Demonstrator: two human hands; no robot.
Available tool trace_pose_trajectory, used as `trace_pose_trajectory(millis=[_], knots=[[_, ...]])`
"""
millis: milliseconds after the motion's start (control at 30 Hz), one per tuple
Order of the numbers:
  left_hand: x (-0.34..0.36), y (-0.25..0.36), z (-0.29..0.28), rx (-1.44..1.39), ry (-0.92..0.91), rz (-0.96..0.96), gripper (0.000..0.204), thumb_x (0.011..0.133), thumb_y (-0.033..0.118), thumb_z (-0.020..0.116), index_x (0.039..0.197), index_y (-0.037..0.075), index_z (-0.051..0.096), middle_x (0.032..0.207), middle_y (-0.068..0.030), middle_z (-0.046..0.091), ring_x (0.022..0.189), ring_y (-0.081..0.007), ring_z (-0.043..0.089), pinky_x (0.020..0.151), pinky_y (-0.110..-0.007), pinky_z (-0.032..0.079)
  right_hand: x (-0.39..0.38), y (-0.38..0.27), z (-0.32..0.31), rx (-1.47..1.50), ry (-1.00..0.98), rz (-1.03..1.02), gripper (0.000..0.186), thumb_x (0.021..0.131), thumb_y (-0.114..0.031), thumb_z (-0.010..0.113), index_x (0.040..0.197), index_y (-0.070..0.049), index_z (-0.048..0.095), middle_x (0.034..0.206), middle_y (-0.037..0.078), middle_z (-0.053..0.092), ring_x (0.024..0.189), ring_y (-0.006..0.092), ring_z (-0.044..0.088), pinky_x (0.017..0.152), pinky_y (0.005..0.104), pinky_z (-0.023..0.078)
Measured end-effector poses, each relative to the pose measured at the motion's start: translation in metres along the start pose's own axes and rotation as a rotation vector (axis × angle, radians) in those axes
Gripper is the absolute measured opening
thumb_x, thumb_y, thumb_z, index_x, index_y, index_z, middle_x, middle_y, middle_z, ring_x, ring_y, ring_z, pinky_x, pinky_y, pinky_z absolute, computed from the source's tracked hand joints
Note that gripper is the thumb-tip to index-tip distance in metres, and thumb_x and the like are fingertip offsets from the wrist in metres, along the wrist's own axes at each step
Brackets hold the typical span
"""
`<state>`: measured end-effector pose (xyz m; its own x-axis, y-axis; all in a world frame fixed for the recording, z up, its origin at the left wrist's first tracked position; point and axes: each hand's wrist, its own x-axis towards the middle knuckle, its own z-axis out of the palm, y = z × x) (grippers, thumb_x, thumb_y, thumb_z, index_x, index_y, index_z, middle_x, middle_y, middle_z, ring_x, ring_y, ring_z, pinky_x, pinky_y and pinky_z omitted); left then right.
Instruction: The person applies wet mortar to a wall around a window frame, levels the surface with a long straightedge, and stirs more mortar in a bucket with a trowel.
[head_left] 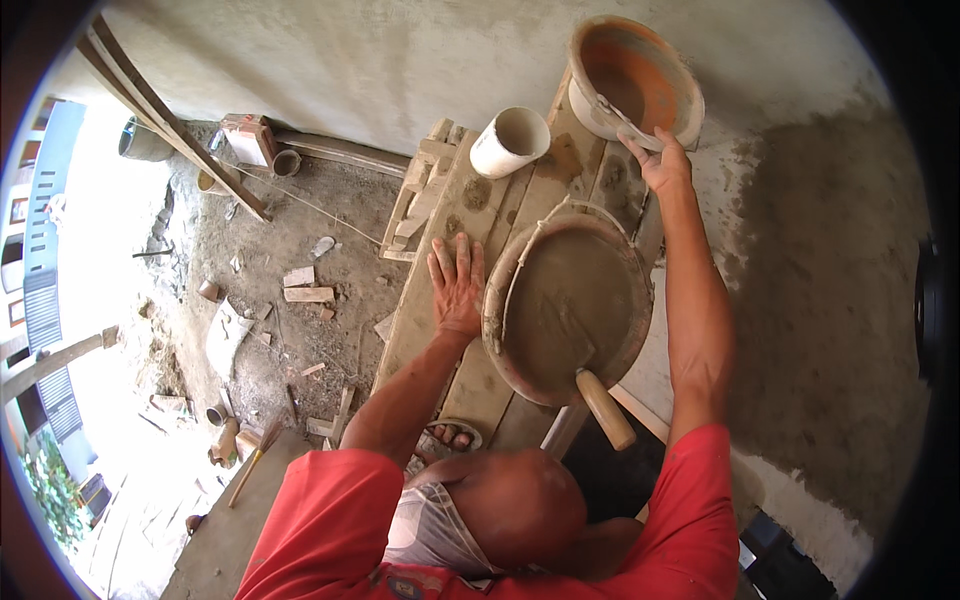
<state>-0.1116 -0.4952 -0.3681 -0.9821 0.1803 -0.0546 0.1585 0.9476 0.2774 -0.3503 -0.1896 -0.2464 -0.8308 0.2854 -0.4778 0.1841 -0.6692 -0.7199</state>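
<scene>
My left hand point(458, 285) lies flat on the wooden planks point(425, 325), fingers stretched and slightly apart, just left of a bucket of grey wet mortar point(494, 325). A trowel point(606, 412) rests in that bucket, its blade partly sunk in the mortar and its wooden handle sticking out over the near rim. Farther off, my right hand point(662, 163) grips the near rim of a second bucket point(585, 105), pale outside and orange inside, with some grey-brown matter at its bottom. Between the two buckets and to the left stands a white cylindrical container point(495, 150).
The planks form a raised platform; my bent knee and foot point(452, 434) are on its near end. Below left, the dirt ground holds brick pieces point(308, 294) and a brush point(247, 480). Long boards point(175, 120) lean far left. Wet plaster point(830, 270) covers a surface at right.
</scene>
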Motion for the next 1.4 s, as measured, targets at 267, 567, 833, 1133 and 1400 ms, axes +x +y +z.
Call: trace_pose_trajectory(millis=[267,567,833,1133,1400], knots=[[-0.007,-0.005,-0.005,-0.015,0.045,-0.001,0.081,0.084,0.05,0.044,0.145,0.0,0.023,0.153,-0.0202,0.011,0.138,-0.0502,0.0,0.111,-0.058,-0.001,-0.216,-0.016,-0.033,-1.242,-0.092,-0.17,0.046,0.093,-0.038,0.052,0.123,-0.004,0.053,0.098,0.011,0.066,0.094,0.0179,0.063,0.07,0.0333,0.053],[-0.009,0.004,-0.011,-0.047,0.103,0.066,0.081,0.082,0.049,0.048,0.143,0.001,0.027,0.152,-0.0204,0.014,0.138,-0.0499,0.001,0.112,-0.057,0.0,-0.421,0.014,-0.058,-1.666,-0.22,0.124,0.047,0.081,-0.018,0.064,0.124,-0.003,0.052,0.099,0.023,0.065,0.095,0.0377,0.063,0.085,0.0401,0.048],[-0.017,0.001,-0.052,-0.777,0.214,-0.098,0.056,0.088,0.027,0.056,0.133,-0.002,0.041,0.142,-0.0238,0.034,0.135,-0.0382,0.025,0.111,-0.044,0.02,-0.322,0.077,-0.028,-0.877,-0.033,-0.752,0.021,0.074,-0.008,0.071,0.09,-0.001,0.06,0.082,0.007,0.061,0.076,0.0139,0.059,0.065,0.0285,0.049],[-0.052,0.046,-0.11,-0.993,0.196,0.032,0.076,0.084,0.02,0.061,0.141,-0.009,0.021,0.141,-0.0308,0.029,0.132,-0.0413,0.029,0.11,-0.044,0.025,-0.344,0.074,-0.009,-0.633,-0.167,-0.794,0.015,0.074,0.001,0.065,0.077,-0.007,0.053,0.068,0.003,0.058,0.059,0.0096,0.054,0.055,0.0251,0.047],[-0.066,0.06,-0.094,-1.068,0.334,-0.082,0.074,0.079,0.005,0.053,0.14,-0.012,0.016,0.139,-0.0332,0.028,0.133,-0.0439,0.026,0.111,-0.045,0.022,-0.269,0.036,0.029,-0.237,-0.38,-0.989,0.013,0.074,0.003,0.055,0.081,-0.003,0.046,0.065,0.009,0.054,0.055,0.0161,0.052,0.053,0.0319,0.047]])
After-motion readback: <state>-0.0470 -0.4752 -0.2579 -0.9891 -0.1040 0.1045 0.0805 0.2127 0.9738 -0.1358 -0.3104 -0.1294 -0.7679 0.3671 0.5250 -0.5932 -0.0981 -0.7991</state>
